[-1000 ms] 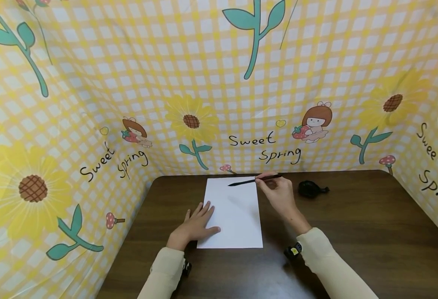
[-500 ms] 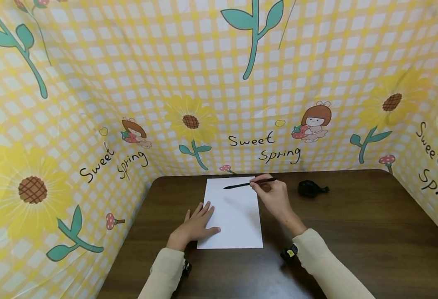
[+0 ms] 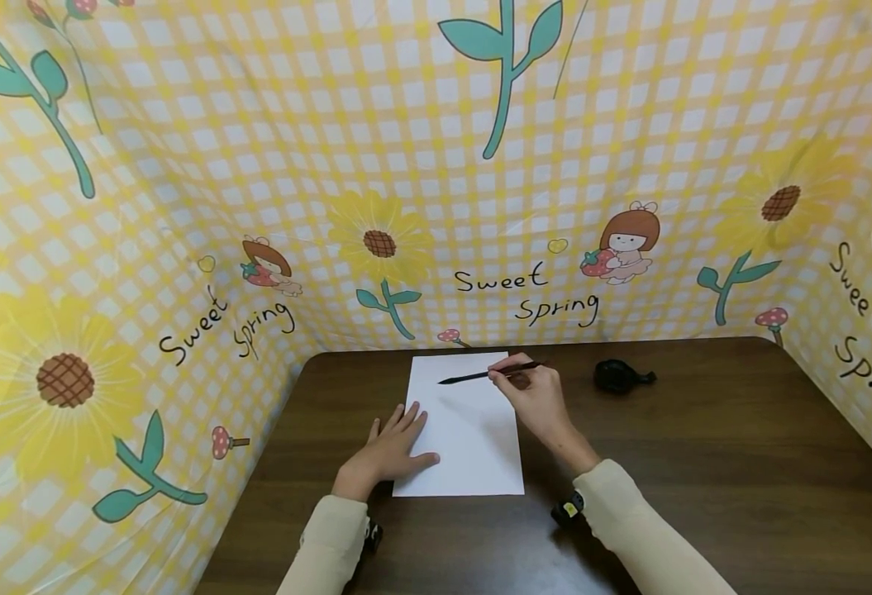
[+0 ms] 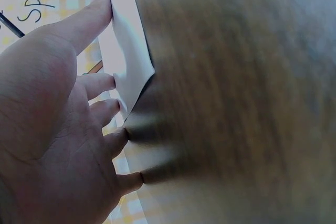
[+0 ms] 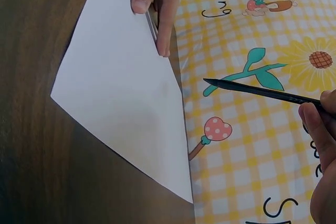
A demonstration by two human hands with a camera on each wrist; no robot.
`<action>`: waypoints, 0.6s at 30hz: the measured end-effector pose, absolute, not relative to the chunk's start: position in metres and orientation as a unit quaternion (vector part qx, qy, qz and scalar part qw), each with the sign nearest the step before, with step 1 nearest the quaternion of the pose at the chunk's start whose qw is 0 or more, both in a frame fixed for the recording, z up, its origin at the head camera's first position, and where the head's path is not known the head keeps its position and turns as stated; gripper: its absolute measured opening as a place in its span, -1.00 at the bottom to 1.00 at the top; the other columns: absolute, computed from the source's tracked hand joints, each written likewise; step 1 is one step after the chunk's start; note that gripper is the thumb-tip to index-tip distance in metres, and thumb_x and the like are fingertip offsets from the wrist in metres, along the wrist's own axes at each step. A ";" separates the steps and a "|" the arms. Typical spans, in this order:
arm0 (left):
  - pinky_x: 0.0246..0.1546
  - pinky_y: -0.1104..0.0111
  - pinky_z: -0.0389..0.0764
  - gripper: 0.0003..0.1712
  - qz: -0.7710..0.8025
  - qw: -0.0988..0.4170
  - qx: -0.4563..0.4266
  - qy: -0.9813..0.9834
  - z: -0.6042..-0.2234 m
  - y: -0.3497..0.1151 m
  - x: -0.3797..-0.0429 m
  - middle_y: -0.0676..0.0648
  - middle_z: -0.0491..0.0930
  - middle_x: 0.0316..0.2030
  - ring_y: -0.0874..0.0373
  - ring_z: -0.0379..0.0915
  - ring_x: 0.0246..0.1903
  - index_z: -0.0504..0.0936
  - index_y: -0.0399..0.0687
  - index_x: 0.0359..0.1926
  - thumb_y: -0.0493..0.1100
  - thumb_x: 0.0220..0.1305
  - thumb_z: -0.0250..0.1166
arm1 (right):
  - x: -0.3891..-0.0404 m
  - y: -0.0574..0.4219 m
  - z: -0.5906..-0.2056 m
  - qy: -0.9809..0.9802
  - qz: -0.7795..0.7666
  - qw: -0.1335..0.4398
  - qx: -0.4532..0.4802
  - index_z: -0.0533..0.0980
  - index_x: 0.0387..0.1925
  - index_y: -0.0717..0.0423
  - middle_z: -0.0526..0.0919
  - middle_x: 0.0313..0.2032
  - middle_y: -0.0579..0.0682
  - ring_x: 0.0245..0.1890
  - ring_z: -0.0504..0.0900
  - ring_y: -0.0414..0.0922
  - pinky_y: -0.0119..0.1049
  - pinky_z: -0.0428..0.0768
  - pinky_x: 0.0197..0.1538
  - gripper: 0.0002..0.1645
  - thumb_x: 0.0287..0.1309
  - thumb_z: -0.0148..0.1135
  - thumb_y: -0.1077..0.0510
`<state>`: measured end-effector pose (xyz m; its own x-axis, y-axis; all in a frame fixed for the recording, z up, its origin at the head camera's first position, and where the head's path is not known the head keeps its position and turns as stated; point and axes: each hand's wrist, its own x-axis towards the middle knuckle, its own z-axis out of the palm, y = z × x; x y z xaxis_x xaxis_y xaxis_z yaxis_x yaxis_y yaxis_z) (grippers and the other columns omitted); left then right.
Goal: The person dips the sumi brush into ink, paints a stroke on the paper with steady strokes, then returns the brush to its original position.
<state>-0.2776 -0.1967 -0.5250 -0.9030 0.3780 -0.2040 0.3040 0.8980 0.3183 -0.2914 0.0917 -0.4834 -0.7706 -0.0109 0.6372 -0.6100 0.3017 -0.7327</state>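
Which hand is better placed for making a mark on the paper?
Probably the right hand: it holds the dark pen over the white paper. The left hand, fingers spread, rests on the paper's left edge and seems suited to steadying it.

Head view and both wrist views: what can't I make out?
Head: paper beneath the left hand, which covers it.
Head: what the black object is; too small.
Right wrist: rear end of the dark writing tool; right hand and picture edge hide it.
Left wrist: tabletop grain, blurred.

Cream sleeves (image 3: 651,529) and black wrist cameras (image 3: 568,510), the right yellow-marked.
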 end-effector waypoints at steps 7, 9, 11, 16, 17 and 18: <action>0.59 -0.41 -0.18 0.03 0.140 0.132 0.174 0.966 -0.524 -0.196 -0.278 -0.15 -0.07 0.73 -0.26 -0.24 0.72 0.12 -0.07 0.70 0.36 0.48 0.24 | -0.291 0.089 -0.486 -0.769 0.548 0.261 0.199 0.75 -0.22 0.15 0.85 -0.30 0.00 -0.34 0.84 -0.11 -0.18 0.81 -0.25 -0.95 0.32 0.48 0.24; 0.59 -0.41 -0.20 0.04 0.148 0.134 0.175 0.964 -0.524 -0.196 -0.278 -0.17 -0.07 0.73 -0.27 -0.25 0.71 0.13 -0.08 0.70 0.36 0.47 0.24 | -0.291 0.088 -0.488 -0.772 0.544 0.262 0.198 0.75 -0.22 0.16 0.85 -0.31 0.00 -0.35 0.84 -0.12 -0.26 0.79 -0.26 -0.94 0.32 0.48 0.24; 0.57 -0.44 -0.23 0.07 0.159 0.133 0.181 0.962 -0.528 -0.198 -0.280 -0.17 -0.08 0.73 -0.30 -0.28 0.71 0.12 -0.07 0.70 0.41 0.45 0.23 | -0.292 0.087 -0.489 -0.775 0.540 0.263 0.195 0.76 -0.23 0.17 0.85 -0.31 -0.01 -0.35 0.84 -0.13 -0.32 0.77 -0.27 -0.94 0.32 0.49 0.23; 0.53 -0.49 -0.29 0.19 0.179 0.123 0.188 0.958 -0.544 -0.205 -0.288 -0.15 -0.11 0.74 -0.30 -0.32 0.71 0.11 -0.01 0.71 0.59 0.36 0.17 | -0.293 0.083 -0.494 -0.775 0.539 0.263 0.200 0.75 -0.24 0.16 0.85 -0.30 -0.01 -0.34 0.85 -0.13 -0.33 0.78 -0.26 -0.96 0.30 0.49 0.26; 0.53 -0.49 -0.30 0.20 0.180 0.122 0.188 0.958 -0.547 -0.206 -0.289 -0.13 -0.12 0.74 -0.30 -0.33 0.71 0.10 0.00 0.72 0.61 0.34 0.16 | -0.294 0.083 -0.495 -0.774 0.539 0.263 0.202 0.75 -0.24 0.16 0.85 -0.30 -0.01 -0.33 0.85 -0.12 -0.33 0.78 -0.25 -0.96 0.29 0.50 0.28; 0.54 -0.48 -0.31 0.21 0.183 0.122 0.187 0.958 -0.548 -0.206 -0.289 -0.13 -0.12 0.74 -0.29 -0.33 0.71 0.10 0.01 0.71 0.62 0.33 0.16 | -0.294 0.082 -0.495 -0.774 0.540 0.261 0.205 0.75 -0.23 0.15 0.85 -0.29 -0.01 -0.32 0.85 -0.12 -0.33 0.79 -0.23 -0.96 0.29 0.49 0.28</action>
